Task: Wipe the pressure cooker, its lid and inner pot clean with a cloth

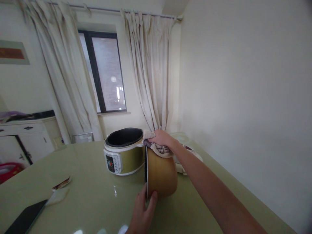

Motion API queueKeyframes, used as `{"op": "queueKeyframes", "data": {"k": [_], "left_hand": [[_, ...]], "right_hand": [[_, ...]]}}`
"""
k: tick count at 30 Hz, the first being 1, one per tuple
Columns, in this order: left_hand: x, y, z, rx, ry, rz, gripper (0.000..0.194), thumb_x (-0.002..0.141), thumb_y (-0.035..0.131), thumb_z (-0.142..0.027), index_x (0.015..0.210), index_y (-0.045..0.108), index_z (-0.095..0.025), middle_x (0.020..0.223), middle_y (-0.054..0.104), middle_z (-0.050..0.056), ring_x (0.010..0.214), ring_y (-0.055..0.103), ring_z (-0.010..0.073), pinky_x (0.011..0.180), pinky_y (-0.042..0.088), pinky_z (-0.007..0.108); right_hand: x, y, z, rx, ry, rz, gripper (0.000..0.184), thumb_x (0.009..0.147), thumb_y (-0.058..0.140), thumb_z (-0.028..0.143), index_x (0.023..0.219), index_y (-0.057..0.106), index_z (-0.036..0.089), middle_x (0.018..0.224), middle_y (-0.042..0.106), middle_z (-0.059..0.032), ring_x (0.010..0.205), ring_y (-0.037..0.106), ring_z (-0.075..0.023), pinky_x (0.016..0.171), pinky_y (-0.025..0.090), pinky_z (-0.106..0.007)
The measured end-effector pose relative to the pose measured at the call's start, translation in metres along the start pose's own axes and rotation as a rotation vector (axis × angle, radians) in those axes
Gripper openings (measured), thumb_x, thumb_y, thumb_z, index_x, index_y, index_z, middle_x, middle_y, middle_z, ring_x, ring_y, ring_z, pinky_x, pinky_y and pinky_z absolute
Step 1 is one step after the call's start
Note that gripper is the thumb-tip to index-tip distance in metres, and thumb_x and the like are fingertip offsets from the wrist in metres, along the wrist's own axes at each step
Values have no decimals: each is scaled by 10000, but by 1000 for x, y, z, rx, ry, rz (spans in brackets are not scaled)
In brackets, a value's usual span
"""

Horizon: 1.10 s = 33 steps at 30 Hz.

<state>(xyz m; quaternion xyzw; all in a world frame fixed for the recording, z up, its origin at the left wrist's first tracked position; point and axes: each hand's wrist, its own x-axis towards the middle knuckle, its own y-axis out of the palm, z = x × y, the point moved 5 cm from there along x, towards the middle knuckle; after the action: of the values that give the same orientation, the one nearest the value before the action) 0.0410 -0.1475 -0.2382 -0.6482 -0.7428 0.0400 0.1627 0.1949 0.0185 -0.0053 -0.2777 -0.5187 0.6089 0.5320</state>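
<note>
A gold-coloured inner pot (162,175) is tipped on its side above the table, its dark opening facing left. My left hand (144,208) grips the pot's lower rim, with the thumb on the outside and the fingers at the opening. My right hand (161,138) is closed on a pale patterned cloth (159,150) laid over the pot's upper rim and side. Behind and to the left stands the rice cooker body (131,159), uncovered, with a dark inside and a white control panel. The pot's inside is mostly hidden.
The glossy green table (85,172) carries a dark flat object (26,213) and a small brown-and-white item (61,183) at left. A white appliance part (192,152) lies behind my right forearm. A wall (243,97) runs along the table's right side.
</note>
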Motion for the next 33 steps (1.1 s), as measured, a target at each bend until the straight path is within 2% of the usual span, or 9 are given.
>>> {"op": "queueKeyframes", "data": {"k": [4, 7, 10, 13, 20, 23, 25, 28, 33], "left_hand": [[20, -4, -75, -251, 57, -18, 767, 852, 687, -649, 1413, 613, -131, 1452, 644, 191, 1366, 583, 357, 1124, 473, 440], [42, -4, -126, -317, 32, 9, 707, 827, 713, -663, 1288, 690, -128, 1284, 742, 182, 1232, 668, 363, 1024, 532, 429], [55, -1, -151, -269, 70, 57, 605, 853, 703, -627, 1182, 738, -120, 1165, 781, 168, 1124, 710, 344, 971, 547, 416], [52, 2, -145, -197, 148, 69, 523, 879, 692, -572, 1150, 755, -129, 1119, 790, 152, 1030, 721, 318, 922, 554, 404], [42, 22, -74, -228, 96, 51, 410, 745, 757, -536, 691, 714, -132, 639, 680, 36, 645, 623, 197, 585, 499, 271], [45, 23, -68, -273, 54, -3, 396, 684, 799, -455, 889, 773, -117, 816, 763, 69, 786, 690, 242, 689, 571, 307], [46, 25, -78, -338, 107, 75, 421, 727, 770, -413, 1031, 781, -123, 952, 794, 96, 941, 722, 287, 834, 600, 362], [44, 26, -89, -369, 214, 211, 336, 805, 688, -354, 1051, 795, -152, 1004, 805, 104, 1009, 729, 311, 957, 585, 425], [39, 19, -63, -255, 186, 74, 318, 766, 737, -413, 961, 819, -176, 1036, 802, 115, 1035, 714, 343, 958, 584, 441]], "right_hand": [[-10, -1, 0, -29, 39, -40, 550, 852, 689, 602, 1146, 784, 148, 1162, 784, -185, 1044, 745, -306, 794, 505, -317], [-22, -4, 0, -48, 41, -98, 505, 883, 653, 592, 1129, 782, 170, 1122, 793, -172, 1009, 748, -302, 778, 497, -324], [-39, -11, 0, -66, 11, -173, 457, 885, 663, 578, 1089, 781, 186, 1086, 795, -148, 981, 737, -285, 770, 478, -315], [-60, -18, 4, -55, -85, -194, 380, 894, 674, 536, 1047, 782, 206, 1051, 790, -107, 952, 714, -249, 776, 451, -297], [-107, -14, 30, -178, -329, -215, 380, 820, 733, 521, 1068, 759, 234, 1032, 717, -89, 1012, 611, -275, 891, 411, -365], [-121, -6, 34, -203, -321, -227, 396, 790, 741, 498, 1090, 743, 239, 1072, 687, -102, 1057, 562, -300, 933, 396, -410], [-129, -1, 35, -215, -313, -219, 368, 790, 732, 467, 1083, 734, 244, 1087, 676, -108, 1080, 543, -311, 953, 386, -430], [-141, 4, 38, -246, -315, -200, 346, 792, 727, 458, 1073, 729, 256, 1109, 671, -119, 1108, 530, -326, 985, 370, -450], [-146, 7, 43, -276, -358, -174, 340, 788, 724, 471, 1052, 732, 257, 1125, 683, -121, 1150, 525, -342, 1009, 364, -466]]}}
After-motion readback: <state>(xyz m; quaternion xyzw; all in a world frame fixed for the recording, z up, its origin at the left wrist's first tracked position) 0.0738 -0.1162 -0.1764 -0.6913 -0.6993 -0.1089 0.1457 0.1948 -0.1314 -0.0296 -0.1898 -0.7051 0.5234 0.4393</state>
